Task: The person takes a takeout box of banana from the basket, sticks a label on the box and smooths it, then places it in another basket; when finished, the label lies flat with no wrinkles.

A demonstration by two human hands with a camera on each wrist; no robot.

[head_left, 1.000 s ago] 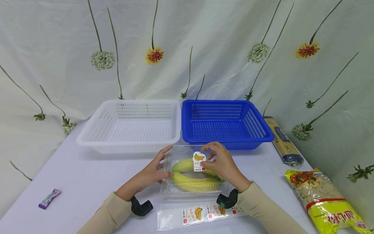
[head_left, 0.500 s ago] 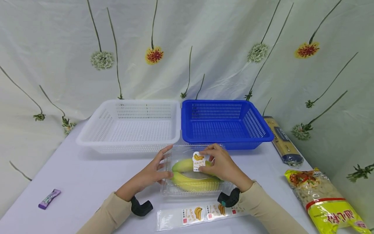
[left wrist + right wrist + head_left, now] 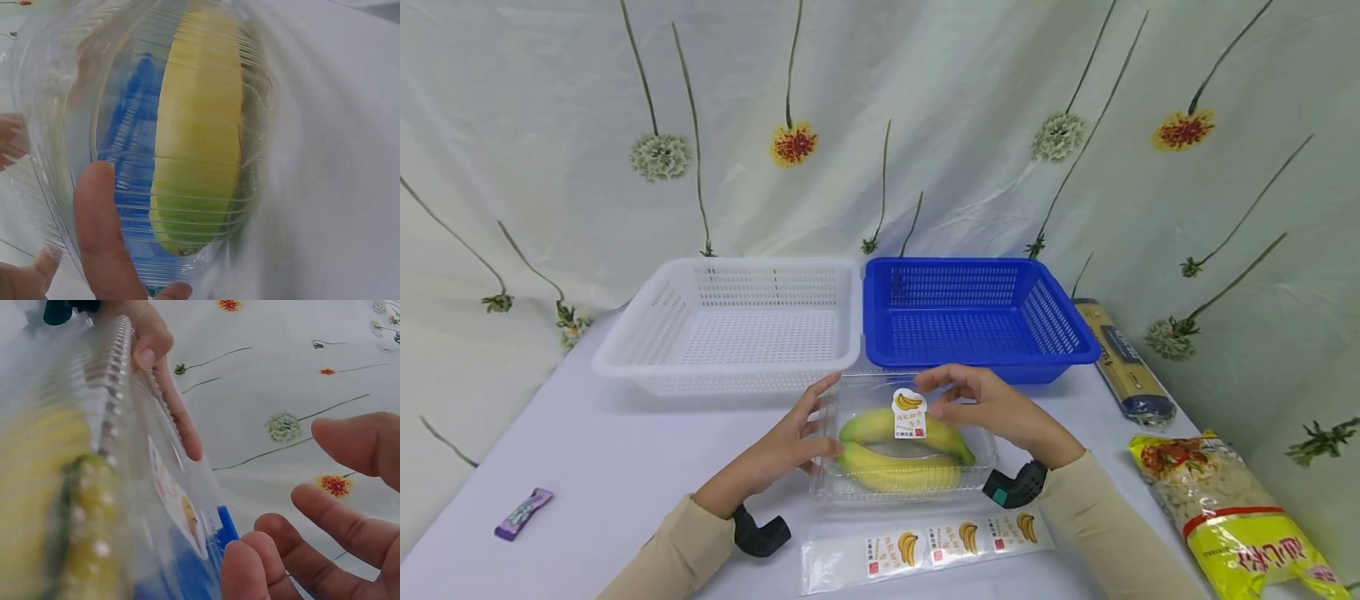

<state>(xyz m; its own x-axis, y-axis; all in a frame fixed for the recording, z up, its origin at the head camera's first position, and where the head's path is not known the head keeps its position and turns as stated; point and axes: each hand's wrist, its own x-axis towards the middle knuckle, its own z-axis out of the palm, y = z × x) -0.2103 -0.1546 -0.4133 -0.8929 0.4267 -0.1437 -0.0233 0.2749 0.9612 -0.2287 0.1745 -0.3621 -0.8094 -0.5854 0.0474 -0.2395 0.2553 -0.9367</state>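
Observation:
A clear plastic clamshell box (image 3: 865,385) with bananas (image 3: 898,477) inside sits in front of the baskets in the head view. My left hand (image 3: 781,454) grips its left side, the thumb (image 3: 100,225) against the wall in the left wrist view. On the lid lies a white banana-print sticker (image 3: 910,415), seen edge-on in the right wrist view. Just right of the sticker hovers my right hand (image 3: 988,408), fingers loosely bent and holding nothing. Nearer to me lies a strip of backing sheet (image 3: 838,568) with several more banana stickers.
Behind the box stand a white basket (image 3: 730,368) and a blue basket (image 3: 985,360), side by side. To the right lie a packet of pasta (image 3: 1123,362) and a yellow food bag (image 3: 1236,517). A small purple sachet (image 3: 523,514) lies at far left.
My right hand has let go of the sticker and drawn back slightly to the right, uncovering the lid and the strip's right end. The left hand has stayed on the box.

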